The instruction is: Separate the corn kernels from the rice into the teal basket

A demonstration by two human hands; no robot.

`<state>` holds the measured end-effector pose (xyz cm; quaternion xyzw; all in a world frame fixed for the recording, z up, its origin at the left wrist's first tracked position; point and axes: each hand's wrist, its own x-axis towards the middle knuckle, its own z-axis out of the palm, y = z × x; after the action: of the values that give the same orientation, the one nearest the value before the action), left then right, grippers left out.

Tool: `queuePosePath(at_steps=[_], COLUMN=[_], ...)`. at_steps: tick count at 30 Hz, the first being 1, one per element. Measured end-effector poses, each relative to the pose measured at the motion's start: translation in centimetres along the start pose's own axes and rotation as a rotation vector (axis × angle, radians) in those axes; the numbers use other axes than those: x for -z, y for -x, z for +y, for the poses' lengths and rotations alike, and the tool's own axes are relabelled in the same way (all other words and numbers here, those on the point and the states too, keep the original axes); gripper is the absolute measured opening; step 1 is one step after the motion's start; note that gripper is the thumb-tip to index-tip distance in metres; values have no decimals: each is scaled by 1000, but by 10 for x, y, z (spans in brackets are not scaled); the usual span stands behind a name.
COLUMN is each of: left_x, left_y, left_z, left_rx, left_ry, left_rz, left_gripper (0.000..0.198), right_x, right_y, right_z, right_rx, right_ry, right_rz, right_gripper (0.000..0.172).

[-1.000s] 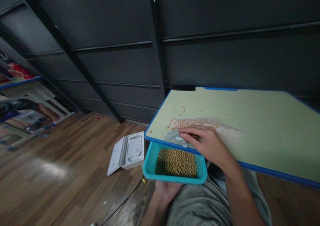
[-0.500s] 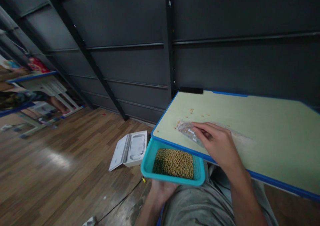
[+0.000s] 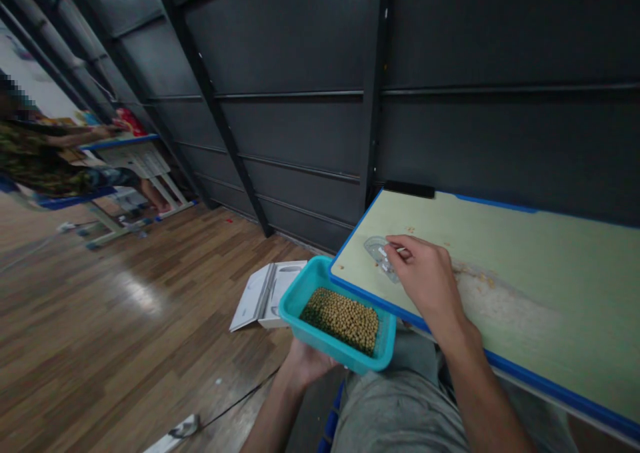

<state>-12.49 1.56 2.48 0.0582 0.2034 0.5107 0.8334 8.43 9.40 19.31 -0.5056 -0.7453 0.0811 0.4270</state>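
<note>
My left hand [image 3: 306, 365] grips the underside of a teal basket [image 3: 300, 294] holding yellow beans [image 3: 345, 319], pressed up against the table's blue near edge. My right hand [image 3: 425, 279] lies on the pale green table [image 3: 525, 266] with its fingers closed on a clear plastic lid [image 3: 379, 253] near the table's left corner. A few loose beans [image 3: 483, 278] and a pale dusty streak lie on the table to the right of that hand.
An open white box [image 3: 267, 293] lies on the wooden floor left of the basket. A dark panelled wall [image 3: 300, 106] runs behind the table. Another person sits at a blue-edged desk [image 3: 115, 143] far left. A cable crosses the floor near my legs.
My right hand has slid the clear lid leftward along the table, and the band of beans near the edge is gone. The view has swung left; the basket sits a little higher.
</note>
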Motion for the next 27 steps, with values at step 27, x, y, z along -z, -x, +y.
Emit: queuePosePath(at_steps=[27], left_x=[7], left_y=[3], left_z=[8], left_rx=[38], left_ry=[-62], left_rz=[33], left_gripper=[49], right_x=[-11], right_y=[-1], right_z=[-23], right_rx=[109], right_ry=[-246], right_rz=[-112], right_gripper=[17])
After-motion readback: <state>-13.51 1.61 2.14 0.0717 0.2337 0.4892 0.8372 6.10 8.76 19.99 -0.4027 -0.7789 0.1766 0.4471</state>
